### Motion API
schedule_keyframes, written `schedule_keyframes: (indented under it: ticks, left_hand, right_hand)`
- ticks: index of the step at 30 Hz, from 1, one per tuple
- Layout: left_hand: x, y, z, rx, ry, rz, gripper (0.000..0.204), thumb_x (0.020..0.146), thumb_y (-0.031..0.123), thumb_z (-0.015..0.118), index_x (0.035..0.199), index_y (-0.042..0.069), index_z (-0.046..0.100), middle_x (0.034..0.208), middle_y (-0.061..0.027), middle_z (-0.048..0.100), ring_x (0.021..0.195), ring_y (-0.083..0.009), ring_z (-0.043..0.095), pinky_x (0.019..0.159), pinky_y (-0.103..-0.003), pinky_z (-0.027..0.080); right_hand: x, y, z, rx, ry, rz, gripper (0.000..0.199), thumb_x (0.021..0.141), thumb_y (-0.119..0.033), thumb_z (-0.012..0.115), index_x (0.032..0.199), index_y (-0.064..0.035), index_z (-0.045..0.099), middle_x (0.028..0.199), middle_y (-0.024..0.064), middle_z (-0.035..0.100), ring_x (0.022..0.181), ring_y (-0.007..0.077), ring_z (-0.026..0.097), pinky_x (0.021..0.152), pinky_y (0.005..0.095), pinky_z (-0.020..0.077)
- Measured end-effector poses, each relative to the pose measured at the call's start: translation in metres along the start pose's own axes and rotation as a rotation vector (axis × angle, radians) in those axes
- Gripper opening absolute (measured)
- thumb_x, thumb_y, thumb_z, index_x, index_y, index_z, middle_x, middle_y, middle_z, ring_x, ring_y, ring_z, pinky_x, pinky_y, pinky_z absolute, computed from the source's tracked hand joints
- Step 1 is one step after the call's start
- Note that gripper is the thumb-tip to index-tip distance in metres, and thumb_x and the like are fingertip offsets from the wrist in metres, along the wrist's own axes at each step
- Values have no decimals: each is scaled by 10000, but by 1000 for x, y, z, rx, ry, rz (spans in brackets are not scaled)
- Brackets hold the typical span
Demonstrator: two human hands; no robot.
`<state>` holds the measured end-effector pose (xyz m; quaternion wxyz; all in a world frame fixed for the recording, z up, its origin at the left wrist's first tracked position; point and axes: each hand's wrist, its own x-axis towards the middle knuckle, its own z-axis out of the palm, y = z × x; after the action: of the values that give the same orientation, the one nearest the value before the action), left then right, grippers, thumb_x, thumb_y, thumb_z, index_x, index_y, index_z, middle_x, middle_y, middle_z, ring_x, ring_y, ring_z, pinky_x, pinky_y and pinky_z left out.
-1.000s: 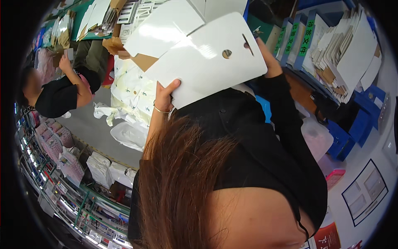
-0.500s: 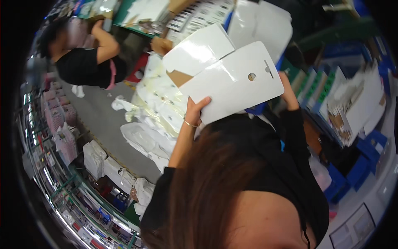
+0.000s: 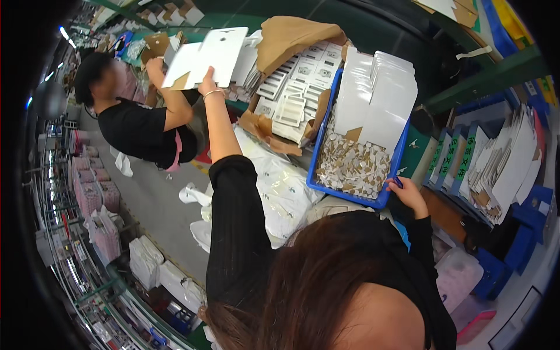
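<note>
My left hand (image 3: pixel 210 84) stretches far forward to the left, closed on the lower edge of a flat white cardboard blank (image 3: pixel 223 55) with a small hole in it. By the near right corner of a blue tray (image 3: pixel 380 202) is my right hand (image 3: pixel 410 196), its fingers closed on a small dark blue object (image 3: pixel 398 182) whose kind I cannot make out. Inside the tray lie many small white and brown cardboard scraps (image 3: pixel 350 166). Stacked white cardboard blanks (image 3: pixel 388 87) rest at its far end.
An opened brown carton (image 3: pixel 300 29) with printed white cards (image 3: pixel 318 67) stands left of the tray. White plastic bags (image 3: pixel 274 175) lie below it. A co-worker (image 3: pixel 137 125) stands at the left. Folders and papers (image 3: pixel 504 157) fill a rack at the right.
My left hand has carried the white blank forward and left, away from my body. My right hand has come off the blank to the tray's near corner. The tray and carton are now uncovered.
</note>
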<state>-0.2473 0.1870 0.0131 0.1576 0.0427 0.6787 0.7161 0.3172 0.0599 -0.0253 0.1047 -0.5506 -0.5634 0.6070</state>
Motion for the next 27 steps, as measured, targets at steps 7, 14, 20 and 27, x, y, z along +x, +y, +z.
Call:
schedule_keyframes:
  ticks: [7,14,20,27]
  left_hand:
    - [4,-38,59,883,170,-97,931,490,499,768,1155,-65,442,1155,-225,486,1025,-326,485,847,-401,414]
    - [-13,-37,85,1248,540,674,944,604,505,686,1247,-40,260,1257,-238,316,1067,-358,372,955,-411,240]
    - [-180,-89,149,668,-1018,1131,597,621,310,705,1123,74,484,1031,-173,536,927,-329,505,832,-367,394]
    - [-281,-135,144,1277,-1122,1324,812,477,329,791,1150,49,434,1188,-147,409,1058,-287,402,935,-362,288]
  right_hand:
    - [-12,21,-2,67,93,90,215,811,-128,526,940,35,582,723,55,611,658,142,550,651,229,431]
    - [-17,32,0,-10,167,125,181,827,-152,503,860,13,572,711,49,608,624,156,538,620,258,427]
    - [-17,37,0,-203,179,180,179,814,-175,515,860,-10,568,720,73,612,627,240,541,606,313,424]
    - [-35,44,-1,-143,307,114,198,804,-190,526,871,-7,562,777,105,619,667,299,544,609,350,421]
